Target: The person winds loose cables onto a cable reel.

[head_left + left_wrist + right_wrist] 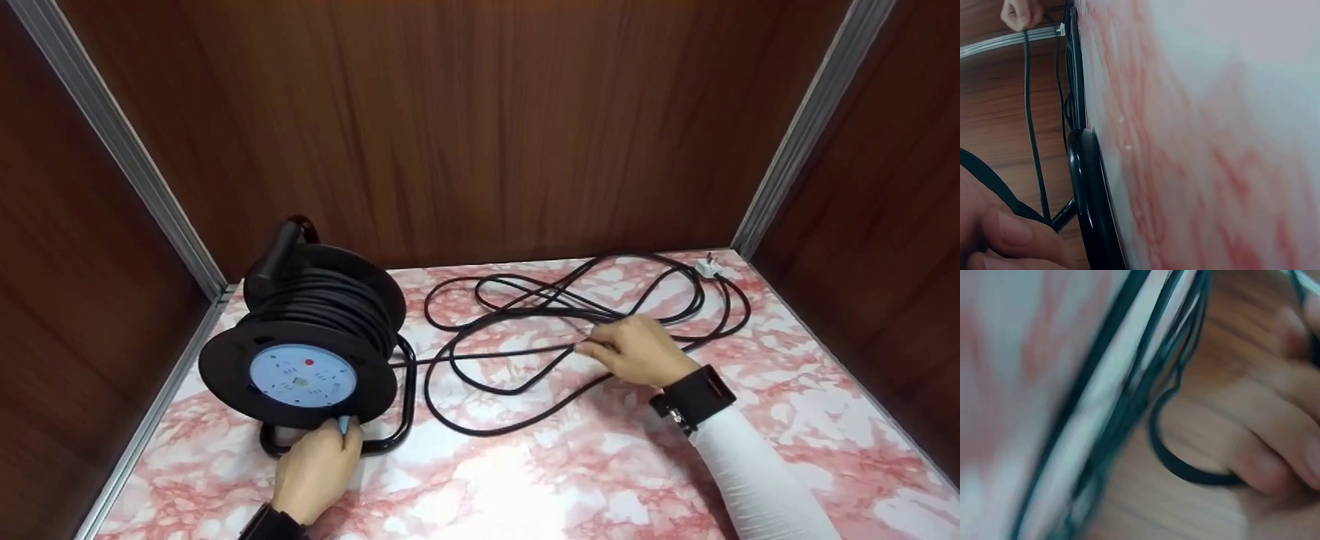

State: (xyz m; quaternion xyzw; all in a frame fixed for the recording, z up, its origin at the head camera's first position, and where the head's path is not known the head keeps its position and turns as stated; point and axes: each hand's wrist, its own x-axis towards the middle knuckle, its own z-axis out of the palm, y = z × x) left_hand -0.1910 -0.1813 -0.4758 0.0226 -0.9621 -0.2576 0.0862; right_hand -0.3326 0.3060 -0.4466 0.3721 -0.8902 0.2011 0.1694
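Note:
A black cable reel (225,375) with a pale blue socket face (302,375) stands at the left, black cable wound round its drum. My left hand (319,469) grips a small blue knob (344,424) at the lower rim of the reel. To the right, my right hand (637,349) pinches the cable (487,354), which runs from the drum to those fingers above the table. In the right wrist view, the cable (1185,472) bends up into the curled fingers (1266,464). The left wrist view shows the left fingers (1013,230) beside the reel, the knob hidden.
Loose cable loops (487,433) spread over the pink-and-white marbled table (480,487). A white plug (707,268) lies at the back right corner. The reel's tubular stand (409,397) rests on the table. Brown wood-grain panels (480,135) enclose the back and both sides.

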